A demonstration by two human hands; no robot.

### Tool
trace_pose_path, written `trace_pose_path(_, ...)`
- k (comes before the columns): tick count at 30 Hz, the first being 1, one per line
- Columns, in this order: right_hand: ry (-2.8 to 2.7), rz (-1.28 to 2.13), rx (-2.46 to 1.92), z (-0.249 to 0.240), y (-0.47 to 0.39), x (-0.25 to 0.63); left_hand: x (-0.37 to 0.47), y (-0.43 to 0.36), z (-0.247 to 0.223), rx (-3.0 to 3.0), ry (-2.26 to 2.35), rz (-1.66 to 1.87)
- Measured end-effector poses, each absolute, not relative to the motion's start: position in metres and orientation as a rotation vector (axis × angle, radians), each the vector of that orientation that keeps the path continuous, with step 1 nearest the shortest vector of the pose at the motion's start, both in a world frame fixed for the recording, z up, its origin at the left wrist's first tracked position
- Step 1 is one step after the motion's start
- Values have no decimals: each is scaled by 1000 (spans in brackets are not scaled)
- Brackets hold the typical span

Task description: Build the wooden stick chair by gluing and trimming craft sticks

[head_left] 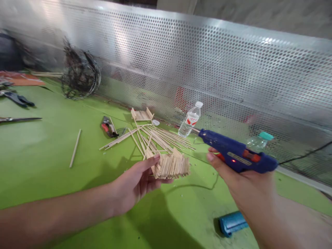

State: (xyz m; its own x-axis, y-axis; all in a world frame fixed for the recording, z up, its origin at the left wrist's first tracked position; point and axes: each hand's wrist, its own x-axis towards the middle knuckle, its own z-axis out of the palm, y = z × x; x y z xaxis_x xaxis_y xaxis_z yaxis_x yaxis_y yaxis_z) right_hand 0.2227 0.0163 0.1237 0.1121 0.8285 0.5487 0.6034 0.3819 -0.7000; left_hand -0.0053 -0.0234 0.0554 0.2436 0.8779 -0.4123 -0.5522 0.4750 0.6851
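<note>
My left hand point(140, 178) grips a small model made of short wooden sticks point(172, 166) laid side by side, thumb on top and fingers underneath. My right hand point(238, 183) is wrapped round the handle of a blue hot glue gun point(228, 148), whose small red light is lit. The gun's nozzle points left, above and to the right of the stick model, apart from it. Behind the model, long thin wooden sticks point(166, 136) lie in a loose spread on the green table point(103, 183). A second, similar stick piece point(142, 115) stands farther back.
Red-and-black cutters point(109, 127) lie left of the sticks, with a single stick point(75, 148) nearer. A water bottle point(191, 119) and a teal-capped bottle point(260, 140) stand before the perforated metal panel point(207, 58). A teal object point(232, 223) lies by my right wrist; tangled wire point(79, 72) sits at back left.
</note>
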Motion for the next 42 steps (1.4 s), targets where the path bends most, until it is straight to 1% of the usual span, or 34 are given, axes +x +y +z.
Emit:
trace_pose_path(4, -1721, 673, -1315, 120, 15, 218, -3, -29, 56, 526, 900, 956)
trace_pose_path(6, -1756, 821, -1325, 117, 16, 213, -3, -31, 58, 556, 919, 927)
trace_pose_path(14, -1557, 1127, -1364, 114, 12, 198, 0, -33, 59, 541, 946, 888)
trace_pose_path(18, -1568, 1143, -1406, 111, 12, 198, -2, -33, 58, 541, 950, 888)
trace_pose_path(23, -1670, 1044, -1532, 104, 18, 206, -2, -33, 55, 551, 934, 887)
trace_pose_path(28, -1761, 973, -1472, 100, 17, 206, -2, -32, 54, 573, 927, 884)
trace_pose_path(42, -1701, 1026, -1467, 99, 12, 197, -2, -36, 56, 555, 943, 898)
